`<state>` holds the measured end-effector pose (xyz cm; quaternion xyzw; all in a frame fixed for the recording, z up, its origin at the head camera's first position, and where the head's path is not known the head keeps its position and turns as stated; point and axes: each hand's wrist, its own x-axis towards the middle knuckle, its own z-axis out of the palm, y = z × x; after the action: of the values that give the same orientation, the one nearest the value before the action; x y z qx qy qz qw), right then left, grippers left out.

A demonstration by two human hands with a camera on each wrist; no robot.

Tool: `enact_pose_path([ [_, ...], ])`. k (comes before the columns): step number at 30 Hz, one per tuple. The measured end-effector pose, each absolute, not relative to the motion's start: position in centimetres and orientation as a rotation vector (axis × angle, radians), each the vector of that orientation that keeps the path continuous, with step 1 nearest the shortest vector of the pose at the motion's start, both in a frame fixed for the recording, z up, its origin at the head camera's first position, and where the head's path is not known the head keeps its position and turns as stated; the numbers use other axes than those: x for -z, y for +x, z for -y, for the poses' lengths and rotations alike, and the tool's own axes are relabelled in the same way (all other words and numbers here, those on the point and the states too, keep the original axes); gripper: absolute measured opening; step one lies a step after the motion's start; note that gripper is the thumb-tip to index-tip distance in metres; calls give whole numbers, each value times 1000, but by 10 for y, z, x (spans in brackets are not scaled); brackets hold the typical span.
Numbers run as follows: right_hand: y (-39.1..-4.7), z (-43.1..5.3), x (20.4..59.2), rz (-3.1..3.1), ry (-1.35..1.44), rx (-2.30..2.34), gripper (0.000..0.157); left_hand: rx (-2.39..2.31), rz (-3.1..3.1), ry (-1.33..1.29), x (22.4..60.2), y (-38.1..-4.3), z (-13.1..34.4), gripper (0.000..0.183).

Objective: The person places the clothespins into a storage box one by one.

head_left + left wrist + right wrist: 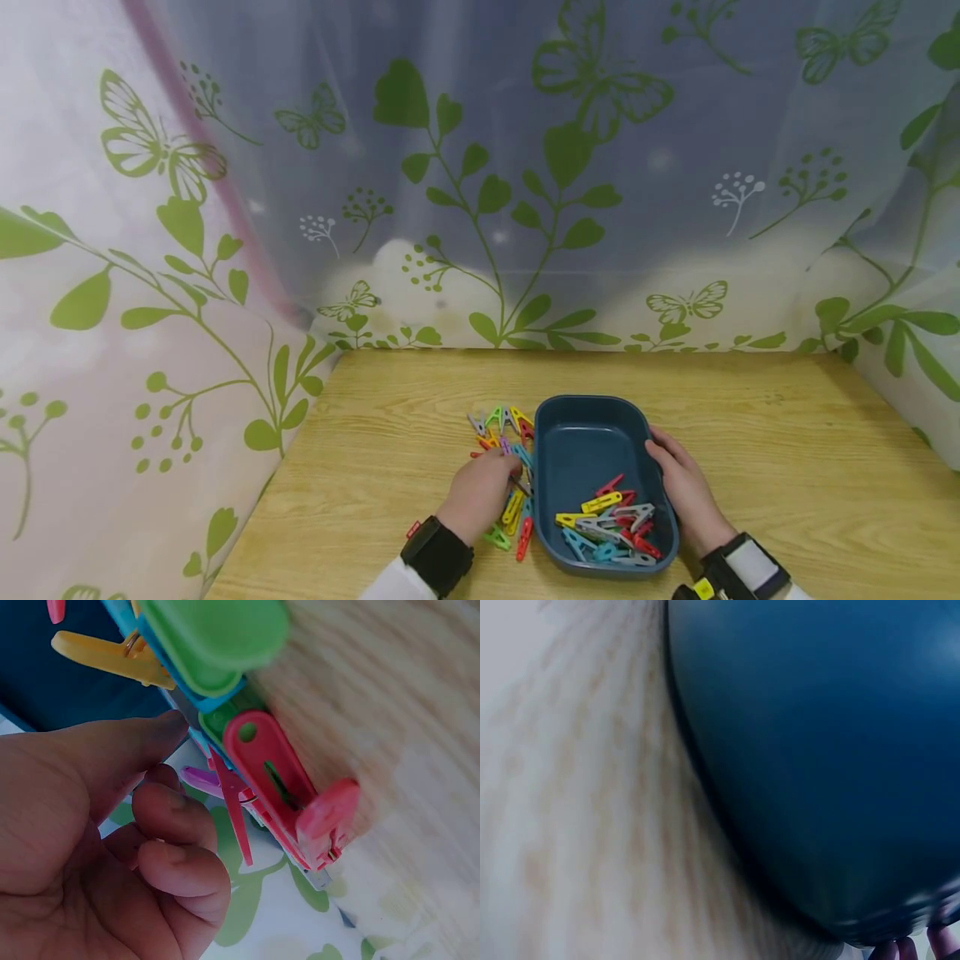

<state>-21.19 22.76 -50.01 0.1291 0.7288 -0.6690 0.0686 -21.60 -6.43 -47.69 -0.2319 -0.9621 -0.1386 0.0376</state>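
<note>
one blue-green tray [592, 446], rounded corners, stood on a wood-grain table [405, 400]; inside, toward the near end, lay plastic clips [602, 502] in yellow, red, grey and blue. a second lot, loose clips [524, 540] in mixed colours, lay in a strip along the tray's left side. one right hand [688, 487], clamped on the tray's right wall, thumb at the rim. one left hand [480, 492], apart from the right, fingers bent, among the loose clips; whether it pinched one could not be told. backing: leaf-and-butterfly printed cloth [465, 250].
</note>
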Motion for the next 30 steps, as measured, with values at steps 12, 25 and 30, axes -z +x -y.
enact_pose_path([
  [12,-210,-226,502,-2184,394,2054,64,356,2943,-738,479,-220,59,20],
  [25,-210,-226,502,-2165,385,2074,63,401,2984,-677,478,-224,66,16],
  [30,-209,-225,502,-2189,387,2063,63,405,2924,-652,473,-222,72,19],
])
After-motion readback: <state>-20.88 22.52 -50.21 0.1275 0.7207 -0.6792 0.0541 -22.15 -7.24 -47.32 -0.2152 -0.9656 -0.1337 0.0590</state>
